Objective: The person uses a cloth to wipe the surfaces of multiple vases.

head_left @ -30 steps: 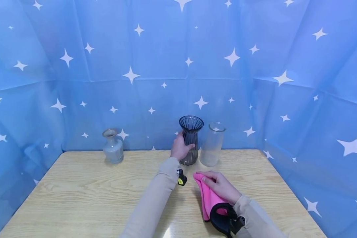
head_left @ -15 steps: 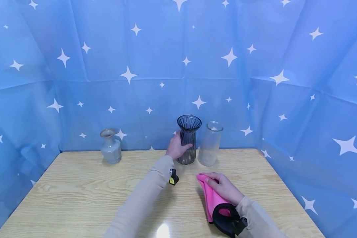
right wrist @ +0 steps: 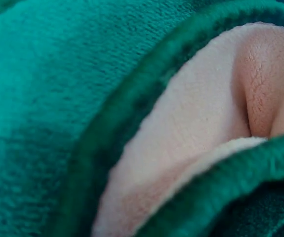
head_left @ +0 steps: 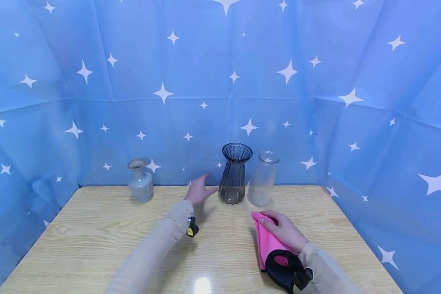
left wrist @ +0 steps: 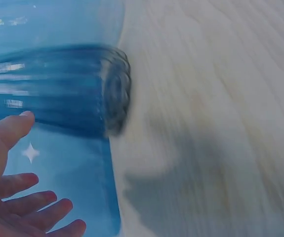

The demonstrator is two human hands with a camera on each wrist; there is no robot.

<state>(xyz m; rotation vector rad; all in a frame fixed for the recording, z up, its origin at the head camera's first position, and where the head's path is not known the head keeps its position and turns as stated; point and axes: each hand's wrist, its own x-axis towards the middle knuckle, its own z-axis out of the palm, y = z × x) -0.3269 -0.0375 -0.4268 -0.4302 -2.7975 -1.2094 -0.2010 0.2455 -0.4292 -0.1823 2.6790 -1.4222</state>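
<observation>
A dark, ribbed glass vase [head_left: 232,185] with a flared rim stands upright at the back of the table. Just left of it is my left hand [head_left: 199,192], fingers spread and thumb toward the glass. In the left wrist view a narrow gap seems to part the thumb from the ribbed vase [left wrist: 67,91]; nothing is in that hand. My right hand [head_left: 284,232] grips a folded pink cloth [head_left: 267,241] above the table's right half. Filling the right wrist view, the cloth [right wrist: 58,98] appears green and wraps around part of the hand.
Close to the dark vase's right side stands a clear cylindrical glass vase [head_left: 261,183]. A small pale, narrow-necked vase [head_left: 141,187] is at the back left of the wooden table [head_left: 95,237]. A blue star-patterned curtain [head_left: 194,61] encloses the back and sides.
My left hand has let go of the dark vase and moved left, its fingers spreading. The vase remains upright. My right hand has shifted slightly right with the cloth.
</observation>
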